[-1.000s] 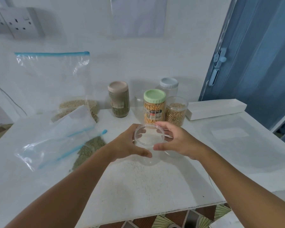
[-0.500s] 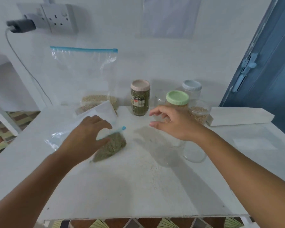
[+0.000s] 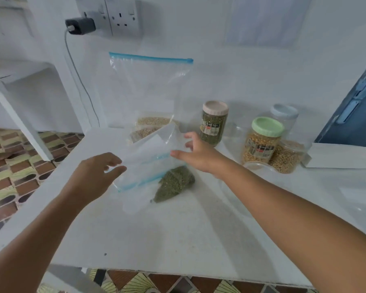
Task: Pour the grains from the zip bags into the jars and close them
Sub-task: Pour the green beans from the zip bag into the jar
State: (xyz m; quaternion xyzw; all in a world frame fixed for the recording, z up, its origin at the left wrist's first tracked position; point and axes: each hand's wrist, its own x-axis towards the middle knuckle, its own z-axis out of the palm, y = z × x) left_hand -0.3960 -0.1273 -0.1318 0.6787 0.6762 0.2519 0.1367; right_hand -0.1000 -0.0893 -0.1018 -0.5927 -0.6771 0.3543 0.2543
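Since letting go of the empty clear jar held over the table's middle a second ago, both hands now turned toward the left half of the table and the flat zip bag (image 3: 148,166). Head view only. Left hand (image 3: 93,176) hovering at the bag's left end, fingers loosely curled, thumb below them, not yet closed on the plastic. Right hand (image 3: 197,155) at the bag's right edge, fingers spread, thumb stretched out toward the blue zip strip, gripping nothing. Bag lying on its side, mouth end raised a little, green grains (image 3: 174,182) slumped in the corner nearest the table's middle.

Behind it, along the table's far edge, a taller zip bag (image 3: 150,92) leaning upright against the wall, beige grains settled in its bottom. Right of that, same far edge: a tan-lidded jar (image 3: 215,123) already holding green grains, a green-lidded jar (image 3: 264,140) of yellow grains, a lidless jar (image 3: 287,157) of pale brown grains, a grey-lidded jar (image 3: 283,117) behind. Just in front of the green-lidded one, a clear rim (image 3: 260,165), possibly the jar just set down or a loose lid; too faint to say.

Meaning for the task: container parked, attention switched to the next bag. Likely next need: pinch both sides of the zip, open it, lift without spilling. Pouring and closing not yet begun for this bag.
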